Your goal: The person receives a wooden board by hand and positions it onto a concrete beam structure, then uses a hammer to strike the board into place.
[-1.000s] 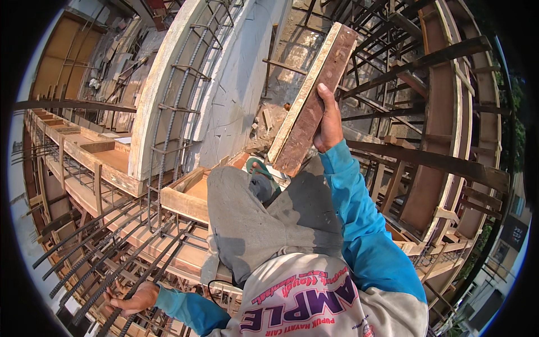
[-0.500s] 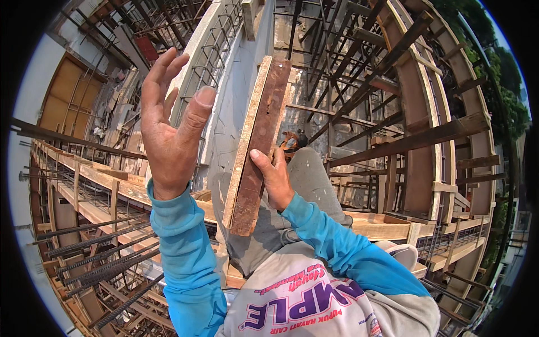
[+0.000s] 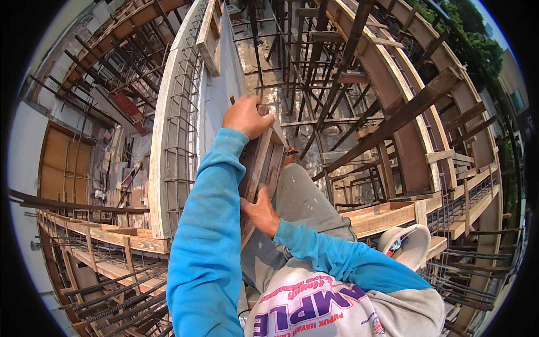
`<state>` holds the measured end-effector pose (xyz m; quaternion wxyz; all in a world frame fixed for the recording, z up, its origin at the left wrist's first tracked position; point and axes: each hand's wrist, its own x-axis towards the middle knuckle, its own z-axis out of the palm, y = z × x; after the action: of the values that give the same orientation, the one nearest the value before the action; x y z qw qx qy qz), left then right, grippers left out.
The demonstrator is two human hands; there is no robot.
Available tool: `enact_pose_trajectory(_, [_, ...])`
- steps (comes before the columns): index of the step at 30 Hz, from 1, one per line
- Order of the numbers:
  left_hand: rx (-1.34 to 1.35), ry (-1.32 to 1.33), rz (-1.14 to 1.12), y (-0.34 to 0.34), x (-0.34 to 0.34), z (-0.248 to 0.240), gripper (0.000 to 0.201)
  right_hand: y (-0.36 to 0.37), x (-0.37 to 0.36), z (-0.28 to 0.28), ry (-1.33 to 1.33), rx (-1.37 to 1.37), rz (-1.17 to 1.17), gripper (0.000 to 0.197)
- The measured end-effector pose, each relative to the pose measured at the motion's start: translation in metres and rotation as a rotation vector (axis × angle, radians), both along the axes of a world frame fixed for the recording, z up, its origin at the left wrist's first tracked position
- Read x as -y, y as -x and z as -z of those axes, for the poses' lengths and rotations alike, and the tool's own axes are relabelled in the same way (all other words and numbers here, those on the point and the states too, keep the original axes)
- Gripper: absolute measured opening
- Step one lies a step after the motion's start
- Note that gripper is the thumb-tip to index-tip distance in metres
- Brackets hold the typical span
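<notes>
Head view: left hand (image 3: 249, 116) curled mostly closed over the far end of the battened wooden panel (image 3: 260, 162), right hand (image 3: 261, 211) half closed on its near part, thumb along the batten, fingers partly hidden. Panel sits tilted, far end up front, between blue left sleeve (image 3: 209, 224) and grey trouser leg (image 3: 306, 194); rebar cage (image 3: 182, 121) far left, pale brimmed hat (image 3: 418, 247) near right, dark timber prop (image 3: 401, 121) far right.
</notes>
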<state>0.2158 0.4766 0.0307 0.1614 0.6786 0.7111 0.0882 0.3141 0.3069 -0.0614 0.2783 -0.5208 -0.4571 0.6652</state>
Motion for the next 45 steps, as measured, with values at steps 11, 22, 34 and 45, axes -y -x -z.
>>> enact_pose_trajectory(11, [0.334, -0.402, 0.157, 0.014, 0.123, -0.056, 0.027, -0.056, -0.029, 0.027, 0.215, -0.551, -0.615, 0.086])
enact_pose_trajectory(22, [0.225, -0.529, 0.238, -0.013, 0.271, -0.084, 0.04, -0.155, -0.197, 0.112, 0.19, -0.774, 0.468, 0.119])
enact_pose_trajectory(34, [0.115, -0.566, 0.353, -0.077, 0.361, -0.055, 0.03, -0.196, -0.204, 0.088, 0.187, -0.804, 0.216, 0.055])
enact_pose_trajectory(45, [0.241, -0.649, 0.145, -0.062, 0.386, -0.059, 0.037, -0.177, -0.207, 0.042, 0.128, -0.831, 0.238, 0.052])
